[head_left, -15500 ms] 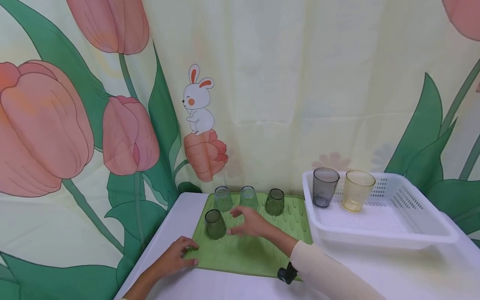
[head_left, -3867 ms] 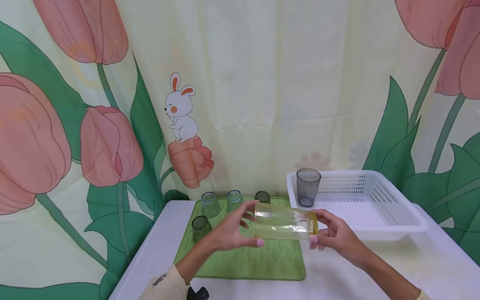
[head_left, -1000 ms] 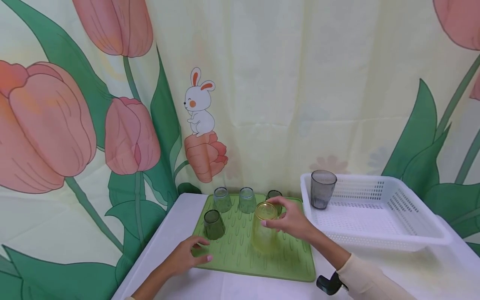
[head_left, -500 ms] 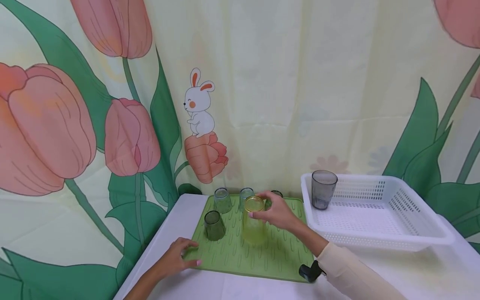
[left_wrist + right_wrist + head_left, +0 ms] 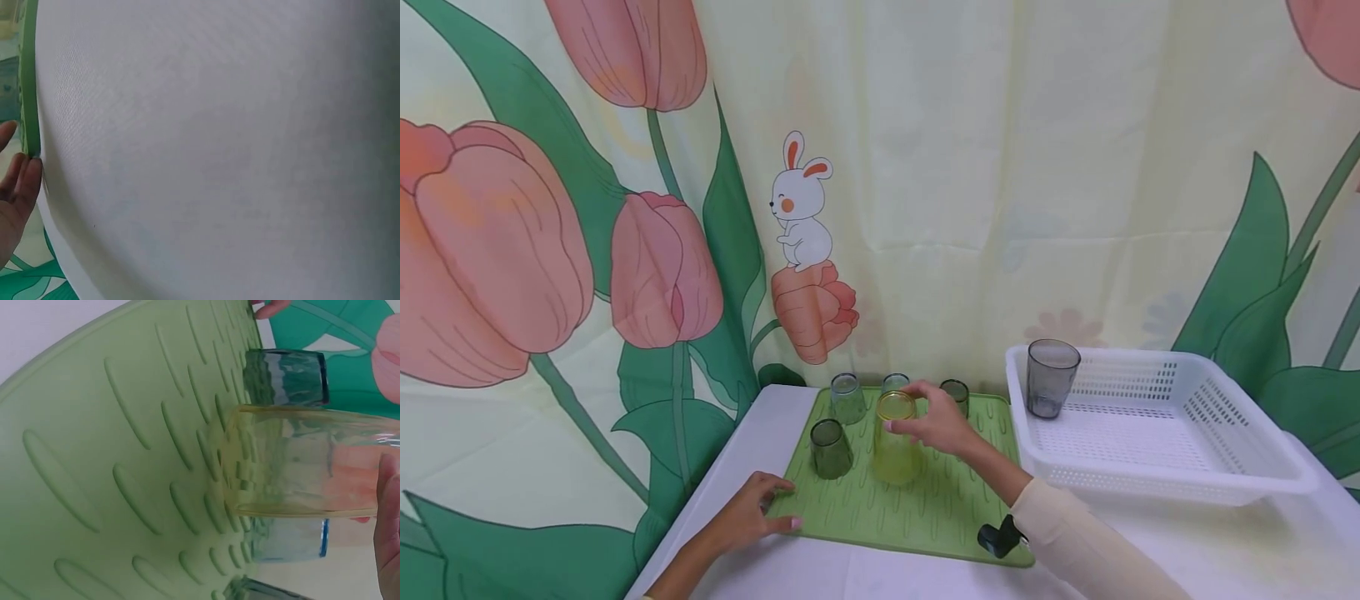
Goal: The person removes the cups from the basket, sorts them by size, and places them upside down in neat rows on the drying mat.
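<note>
An upside-down yellow glass tumbler (image 5: 895,458) is over the green drying mat (image 5: 925,525), its rim at or just above the ridges. My right hand (image 5: 943,423) pinches it near its raised base between thumb and fingers. In the right wrist view the yellow tumbler (image 5: 294,462) covers part of a pale blue one. Just left of it stands an inverted dark green tumbler (image 5: 831,450). Behind are two pale tumblers (image 5: 847,400) and another dark tumbler (image 5: 956,395), partly hidden by the hand. My left hand (image 5: 748,512) touches the mat's left front corner, fingers relaxed.
To the right, a white perforated basket (image 5: 1165,479) holds one upright grey tumbler (image 5: 1052,379). A white cloth (image 5: 820,575) covers the table. Close behind hangs a curtain (image 5: 940,167) printed with tulips and a rabbit.
The yellow tumbler, in the basket at first, was held sideways in both hands, then turned base up. Over the last second my right hand moved it left; my left hand settled at the mat's corner.
</note>
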`<state>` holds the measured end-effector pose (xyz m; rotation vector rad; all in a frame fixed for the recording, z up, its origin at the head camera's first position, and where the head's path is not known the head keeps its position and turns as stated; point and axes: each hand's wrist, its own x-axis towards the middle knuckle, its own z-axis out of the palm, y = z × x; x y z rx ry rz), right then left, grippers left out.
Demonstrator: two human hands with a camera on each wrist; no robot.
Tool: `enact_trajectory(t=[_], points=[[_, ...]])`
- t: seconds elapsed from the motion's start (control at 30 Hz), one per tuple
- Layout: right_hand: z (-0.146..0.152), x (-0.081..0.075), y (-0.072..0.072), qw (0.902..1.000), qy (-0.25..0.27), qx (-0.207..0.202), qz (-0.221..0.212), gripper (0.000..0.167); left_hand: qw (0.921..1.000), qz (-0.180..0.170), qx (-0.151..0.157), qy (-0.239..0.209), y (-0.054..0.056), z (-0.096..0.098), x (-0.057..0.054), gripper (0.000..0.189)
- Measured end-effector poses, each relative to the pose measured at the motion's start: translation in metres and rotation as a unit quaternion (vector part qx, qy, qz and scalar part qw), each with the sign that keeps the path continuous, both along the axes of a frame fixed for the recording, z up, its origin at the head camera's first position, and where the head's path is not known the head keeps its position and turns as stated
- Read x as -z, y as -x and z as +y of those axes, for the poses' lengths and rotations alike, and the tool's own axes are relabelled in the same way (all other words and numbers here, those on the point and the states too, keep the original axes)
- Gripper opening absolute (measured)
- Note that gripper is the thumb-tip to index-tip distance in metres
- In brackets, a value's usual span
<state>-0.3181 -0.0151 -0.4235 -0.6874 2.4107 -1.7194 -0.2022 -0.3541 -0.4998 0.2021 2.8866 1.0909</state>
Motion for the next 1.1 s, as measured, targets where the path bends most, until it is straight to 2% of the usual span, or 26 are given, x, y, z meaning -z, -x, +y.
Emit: enact_trajectory(t=[0.3,0.57,0.83,1.1], points=[[-0.013,0.006,0.003,1.0,-0.002,-0.002,-0.009,0.067,0.9999,-0.009,-0.01,-0.005,0.0,0.001,0.001,0.055],[-0.018,0.003,0.002,0.9994,-0.021,-0.021,-0.015,0.069,0.9998,-0.012,-0.014,0.001,0.001,0.001,0.002,0.054],[-0.011,-0.004,0.002,0.9975,-0.063,-0.031,0.01,0.063,0.9997,-0.015,-0.016,0.006,0.001,0.0,-0.002,0.053],[-0.002,-0.009,0.0,0.996,-0.084,-0.024,0.019,0.07,0.9995,-0.02,-0.018,0.017,0.002,0.001,0.002,0.056]])
